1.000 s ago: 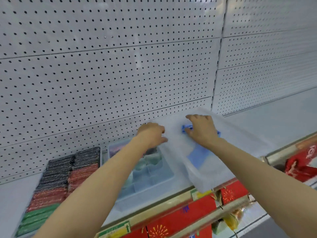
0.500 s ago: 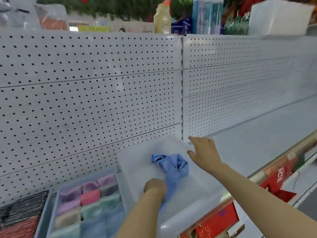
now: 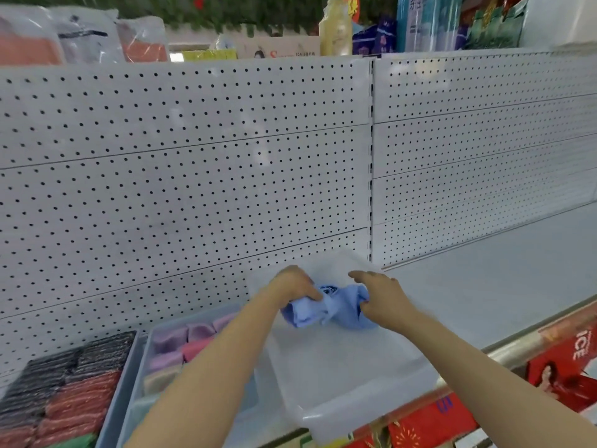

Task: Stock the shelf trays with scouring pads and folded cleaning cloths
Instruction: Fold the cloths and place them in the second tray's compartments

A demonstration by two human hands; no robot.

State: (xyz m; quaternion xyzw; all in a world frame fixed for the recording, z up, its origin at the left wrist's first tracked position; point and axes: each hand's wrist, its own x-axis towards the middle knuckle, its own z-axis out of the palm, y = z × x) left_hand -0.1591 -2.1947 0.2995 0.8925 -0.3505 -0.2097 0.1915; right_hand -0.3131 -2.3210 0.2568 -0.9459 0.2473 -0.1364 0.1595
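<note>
A crumpled light-blue cleaning cloth (image 3: 336, 307) lies at the back of a clear plastic tray (image 3: 349, 383) on the white shelf. My left hand (image 3: 295, 284) grips the cloth's left end. My right hand (image 3: 381, 294) holds its right end with the thumb, the index finger stretched out toward the left. Left of it, a grey divided tray (image 3: 142, 357) holds folded cloths (image 3: 181, 345) in purple, pink and pale green. Further left, rows of black, red and green scouring pads (image 3: 64, 386) fill another tray.
A white pegboard back wall (image 3: 193, 189) rises behind the trays. The bare shelf surface (image 3: 500, 279) stretches to the right. Red packaged goods (image 3: 565, 376) sit below the shelf's front rail. Bottles and packets (image 3: 336, 27) stand on top of the wall.
My view has tilted up. My left hand moved from the divided tray to the blue cloth and took hold of it. My right hand closed in on the cloth's right end.
</note>
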